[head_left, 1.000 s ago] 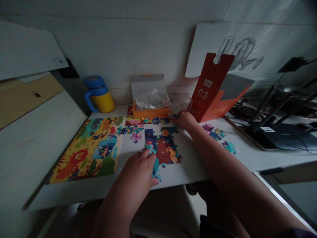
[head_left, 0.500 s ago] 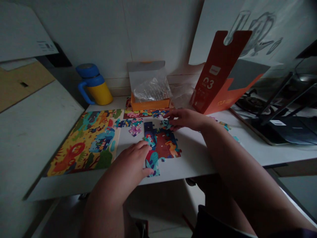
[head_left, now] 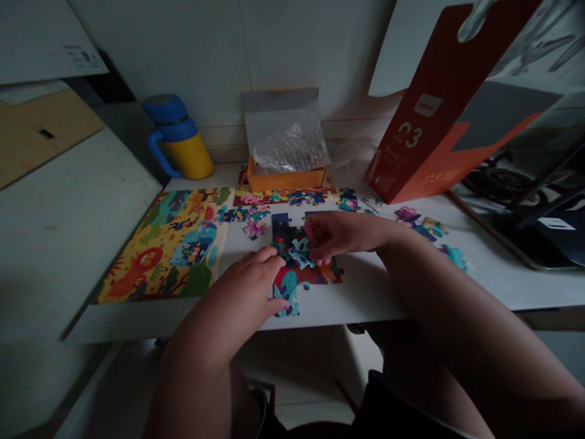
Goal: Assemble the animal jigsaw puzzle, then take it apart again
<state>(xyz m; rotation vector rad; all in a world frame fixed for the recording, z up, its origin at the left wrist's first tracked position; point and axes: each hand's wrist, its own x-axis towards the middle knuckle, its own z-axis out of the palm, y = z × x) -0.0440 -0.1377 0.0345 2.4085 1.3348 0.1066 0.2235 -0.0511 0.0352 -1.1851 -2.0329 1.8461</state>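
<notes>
Currently right hand [head_left: 336, 236] is pinching a teal puzzle piece [head_left: 300, 252] over the part-built puzzle [head_left: 291, 281]; left hand [head_left: 256, 274] is resting half-open at its left edge, thumb spread, gripping nothing.

Blue-yellow flask [head_left: 188, 151]; dark stove burner [head_left: 501, 178]

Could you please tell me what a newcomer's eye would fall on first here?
Probably the red-orange box on the right of the table, then the blue-and-yellow mug at its back left. In the middle, the right hand holds a teal puzzle piece at the partly joined puzzle, beside the left hand.
</notes>
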